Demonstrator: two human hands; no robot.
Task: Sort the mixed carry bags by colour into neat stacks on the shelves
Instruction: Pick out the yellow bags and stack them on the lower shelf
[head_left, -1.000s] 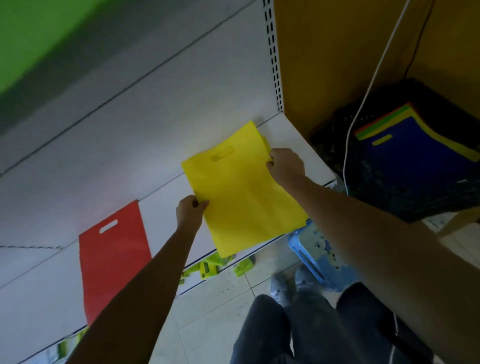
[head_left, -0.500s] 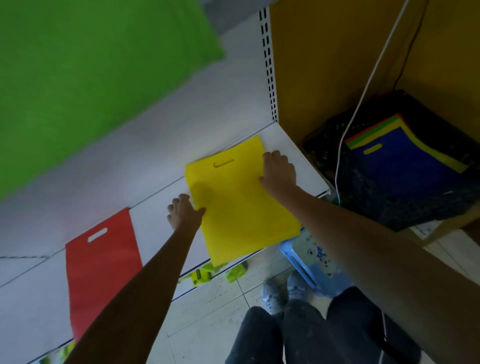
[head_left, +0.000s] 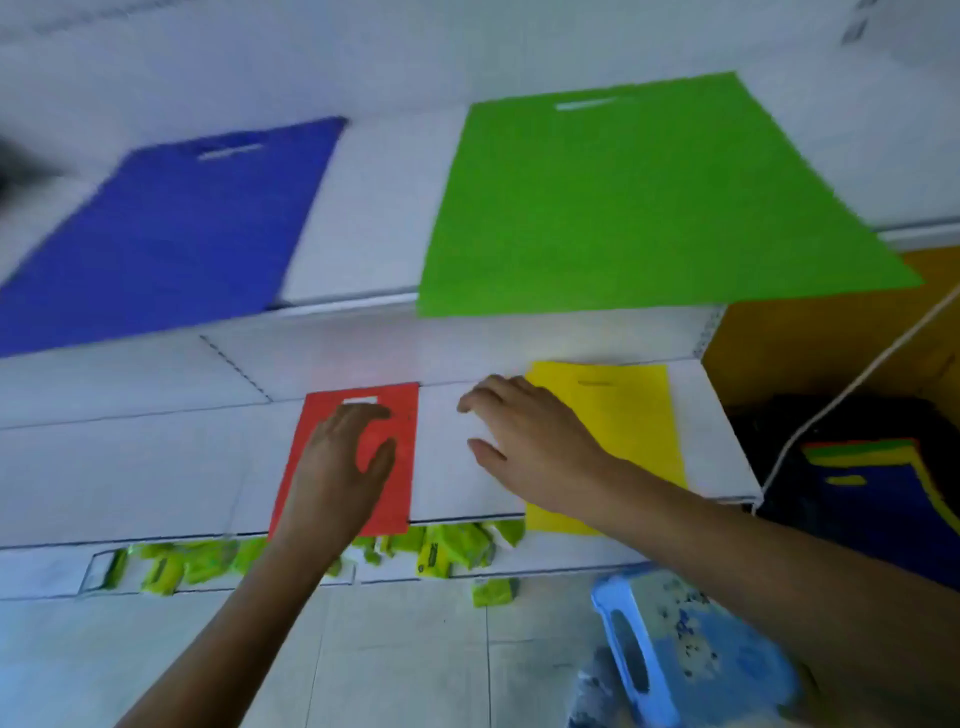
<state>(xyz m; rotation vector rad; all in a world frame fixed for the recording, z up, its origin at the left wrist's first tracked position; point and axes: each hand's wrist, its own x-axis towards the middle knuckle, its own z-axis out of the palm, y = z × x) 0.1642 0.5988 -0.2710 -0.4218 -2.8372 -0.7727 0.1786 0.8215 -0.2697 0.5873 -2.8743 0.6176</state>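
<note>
A yellow bag (head_left: 628, 421) lies flat at the right end of the lower white shelf (head_left: 457, 467), and a red bag (head_left: 400, 415) lies to its left. On the upper shelf (head_left: 363, 218) a blue bag (head_left: 171, 228) lies at the left and a green bag (head_left: 639, 197) at the right. My left hand (head_left: 343, 467) hovers over or rests on the red bag with fingers loosely curved, holding nothing. My right hand (head_left: 524, 441) is spread over the bare shelf between the red and yellow bags, its wrist crossing the yellow bag's left edge.
A dark crate (head_left: 769, 441) at the right holds several mixed bags (head_left: 872, 488), with a white cable (head_left: 841, 405) running over it. A blue plastic stool (head_left: 691, 660) stands on the tiled floor. Green packets (head_left: 447, 551) fill the bottom shelf.
Both hands have let go of the yellow bag, which now lies flat on the shelf. The left hand moved over the red bag. The view swung left and up, showing the upper shelf.
</note>
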